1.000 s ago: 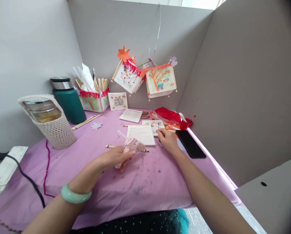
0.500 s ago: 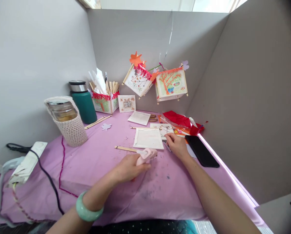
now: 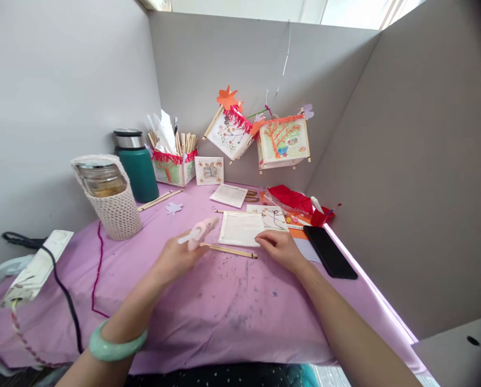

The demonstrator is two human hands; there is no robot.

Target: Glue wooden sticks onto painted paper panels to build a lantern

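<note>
My left hand [image 3: 178, 260] is closed around a pink glue gun [image 3: 200, 234], raised just above the cloth left of a white framed panel [image 3: 240, 228]. A pair of thin wooden sticks [image 3: 234, 251] lies on the cloth in front of the panel, its left end close to the glue gun. My right hand [image 3: 281, 248] rests by the panel's lower right corner with its fingers curled together. Its fingertips overlap that corner, and whatever they may hold is hidden. Behind it lies a panel with a branch drawing [image 3: 273, 216].
A black phone [image 3: 330, 252] lies at the right. A jar in a crocheted sleeve [image 3: 121, 215], a green bottle [image 3: 139, 172] and a power strip [image 3: 39, 266] with cords occupy the left. Two decorated lanterns [image 3: 284, 141] hang at the back. Another white panel [image 3: 228, 195] lies behind.
My left hand has carried the glue gun left and away, turning it, so the stick pair shows fully. My right hand has shifted left and nearer, from the drawn panel to the white panel's corner.
</note>
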